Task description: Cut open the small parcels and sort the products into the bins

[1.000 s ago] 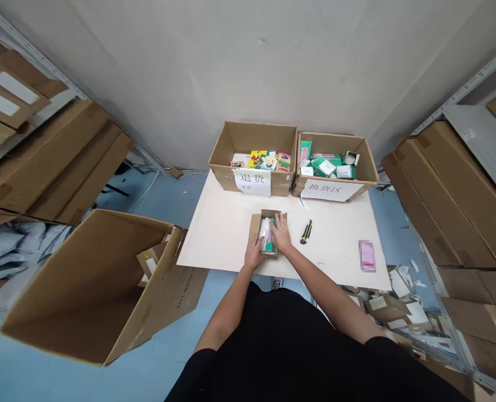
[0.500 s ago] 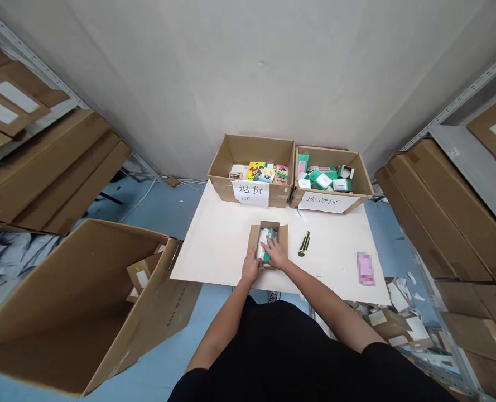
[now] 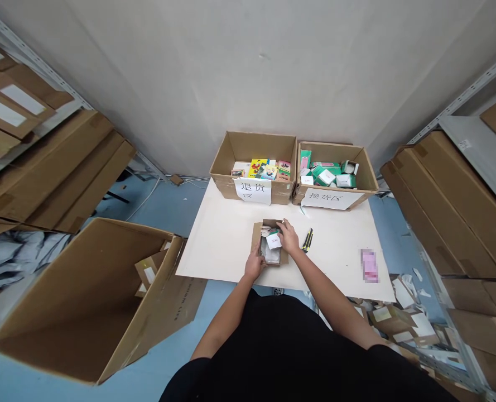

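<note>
A small open cardboard box (image 3: 256, 237) sits near the front of the white table (image 3: 222, 234). My left hand (image 3: 254, 264) grips its near left corner. My right hand (image 3: 288, 237) is at the box's right side, fingers closed on a small white and green packet (image 3: 274, 240) lifted a little above the white wrapping (image 3: 270, 254) inside the box.
A yellow and black utility knife (image 3: 307, 239) lies just right of the small box. Two labelled cartons stand at the table's back: one (image 3: 251, 162) with colourful packets, one (image 3: 331, 173) with green and white boxes. A pink item (image 3: 369, 266) lies at right. A large open carton (image 3: 84, 296) stands left.
My right hand moved from lying on the box's contents to its right side, and a small white and green packet came up out of the wrapping. My left hand stayed on the box.
</note>
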A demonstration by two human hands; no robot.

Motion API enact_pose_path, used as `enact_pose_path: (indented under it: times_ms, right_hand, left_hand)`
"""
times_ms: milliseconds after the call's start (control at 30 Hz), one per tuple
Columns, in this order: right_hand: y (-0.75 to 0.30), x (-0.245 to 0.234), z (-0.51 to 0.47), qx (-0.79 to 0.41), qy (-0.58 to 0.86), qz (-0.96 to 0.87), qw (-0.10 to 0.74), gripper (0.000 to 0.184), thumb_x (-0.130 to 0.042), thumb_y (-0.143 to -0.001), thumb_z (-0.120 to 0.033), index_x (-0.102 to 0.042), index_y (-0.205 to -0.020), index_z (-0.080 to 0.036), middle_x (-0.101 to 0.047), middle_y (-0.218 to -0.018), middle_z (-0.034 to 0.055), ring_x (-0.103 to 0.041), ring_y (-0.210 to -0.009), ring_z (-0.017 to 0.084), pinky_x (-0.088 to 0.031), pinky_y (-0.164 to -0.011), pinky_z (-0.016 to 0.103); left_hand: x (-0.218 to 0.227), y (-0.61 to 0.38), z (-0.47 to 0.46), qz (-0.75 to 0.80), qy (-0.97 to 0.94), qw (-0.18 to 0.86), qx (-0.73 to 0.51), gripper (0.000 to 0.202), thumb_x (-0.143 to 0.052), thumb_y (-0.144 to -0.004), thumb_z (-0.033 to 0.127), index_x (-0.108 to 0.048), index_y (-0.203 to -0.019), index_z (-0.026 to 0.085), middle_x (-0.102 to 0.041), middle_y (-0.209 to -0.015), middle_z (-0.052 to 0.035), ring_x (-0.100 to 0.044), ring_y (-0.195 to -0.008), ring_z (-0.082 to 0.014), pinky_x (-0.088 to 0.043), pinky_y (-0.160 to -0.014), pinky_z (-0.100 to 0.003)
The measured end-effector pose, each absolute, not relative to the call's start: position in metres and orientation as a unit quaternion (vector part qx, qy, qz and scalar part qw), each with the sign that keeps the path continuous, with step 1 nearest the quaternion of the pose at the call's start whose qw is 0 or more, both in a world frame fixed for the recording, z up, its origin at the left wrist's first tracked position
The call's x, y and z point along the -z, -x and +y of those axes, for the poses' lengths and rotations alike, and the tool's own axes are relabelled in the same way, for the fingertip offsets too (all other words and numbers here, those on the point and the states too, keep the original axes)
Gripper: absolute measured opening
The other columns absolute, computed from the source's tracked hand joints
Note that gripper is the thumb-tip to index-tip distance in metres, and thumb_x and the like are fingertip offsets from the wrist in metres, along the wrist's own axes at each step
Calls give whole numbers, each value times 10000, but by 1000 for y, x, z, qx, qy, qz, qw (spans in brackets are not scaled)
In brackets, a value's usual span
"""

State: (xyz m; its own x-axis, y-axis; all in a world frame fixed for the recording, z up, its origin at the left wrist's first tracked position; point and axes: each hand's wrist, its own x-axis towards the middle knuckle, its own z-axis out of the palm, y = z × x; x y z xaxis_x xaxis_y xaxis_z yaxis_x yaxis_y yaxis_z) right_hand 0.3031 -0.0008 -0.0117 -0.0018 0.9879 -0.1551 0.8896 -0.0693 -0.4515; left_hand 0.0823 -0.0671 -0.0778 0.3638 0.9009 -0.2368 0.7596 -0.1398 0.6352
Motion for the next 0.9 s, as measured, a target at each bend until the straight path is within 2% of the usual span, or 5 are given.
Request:
enact_pose_path:
  times_ms: [167, 333, 433, 667, 900]
  right_hand:
    - [-280, 14, -3, -234, 694, -677, 73, 553, -467, -996, -126, -638, -1495, -291, -573, -1573, 74, -601, -1341, 268, -476, -1115, 353]
    - [-251, 22, -22, -214, 728, -648, 75, 644, -538, -1024, -354, -441, -1629, -156, -425, -1654, 227, -454, -1485, 369, -396, -1175, 457]
    - [-243, 31, -23, -204, 757, -611, 106, 772, -640, -951, -506, -448, -1593, -122, -278, -1715, 258, -349, -1529, 439, -375, -1178, 528]
    - [-239, 45, -25, -196, 728, -628, 193, 721, -683, -838, -228, -473, -1521, -131, -190, -1749, 217, -385, -1515, 385, -425, -1173, 496]
    - [-252, 11, -56, -128, 650, -690, 291, 666, -647, -838, -215, -503, -1482, -130, -221, -1749, 175, -207, -1612, 361, -425, -1207, 519]
  left_hand:
    - [78, -85, -68, 554, -747, 342, -130, 142, -818, -721, 74, -759, -740, 201, -306, -1754, -62, -253, -1630, -313, -339, -1282, -482]
    - [77, -89, -69, 563, -740, 342, -134, 166, -781, -719, 49, -740, -713, 210, -371, -1727, -34, -242, -1634, -298, -306, -1298, -500]
    - [76, -91, -70, 564, -737, 346, -140, 188, -760, -706, 22, -739, -715, 208, -415, -1703, -37, -232, -1636, -306, -273, -1306, -534]
    - [80, -94, -69, 572, -759, 302, -78, 160, -714, -763, 44, -759, -798, 194, -357, -1735, -45, -212, -1640, -324, -286, -1293, -552]
    - [89, -97, -64, 575, -780, 228, -94, 288, -630, -879, 113, -776, -1120, 172, -359, -1730, -110, -238, -1629, -341, -270, -1297, -569]
